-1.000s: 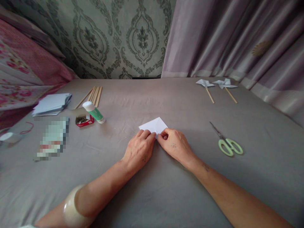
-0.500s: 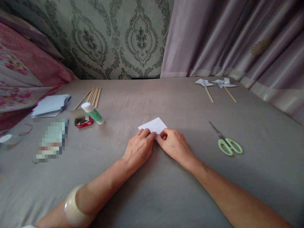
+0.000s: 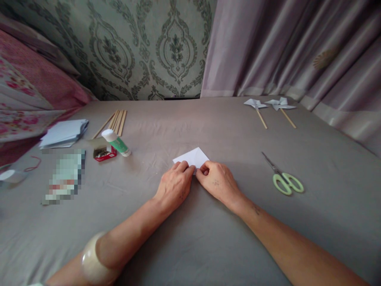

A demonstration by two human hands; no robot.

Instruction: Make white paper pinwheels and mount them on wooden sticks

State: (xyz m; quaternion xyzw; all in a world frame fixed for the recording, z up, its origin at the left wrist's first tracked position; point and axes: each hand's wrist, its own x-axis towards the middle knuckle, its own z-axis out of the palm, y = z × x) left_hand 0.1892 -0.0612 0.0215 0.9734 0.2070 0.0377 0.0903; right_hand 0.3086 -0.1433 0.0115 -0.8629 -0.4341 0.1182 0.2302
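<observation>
A small piece of white paper (image 3: 192, 155) lies on the grey cloth (image 3: 184, 123) in front of me, a crease showing on its right part. My left hand (image 3: 176, 180) has its fingers closed on the paper's near left edge. At the near right edge, my right hand (image 3: 218, 182) pinches it between thumb and forefinger. Both thumbs nearly meet at the near corner, which the fingers mostly hide. Scissors (image 3: 282, 178) with light green handles rest to the right of my right hand, apart from it.
At left are a glue stick (image 3: 116, 142), an open red box (image 3: 105, 153) of small metal pieces, several wooden sticks (image 3: 117, 122), a paper stack (image 3: 64, 133) and a blurred-out packet (image 3: 65, 176). Two paper pinwheels (image 3: 256, 104) on sticks lie far right, near the curtain (image 3: 253, 47).
Hands and paper keep almost the same place and grip. Only a very slight shift of the whole view shows.
</observation>
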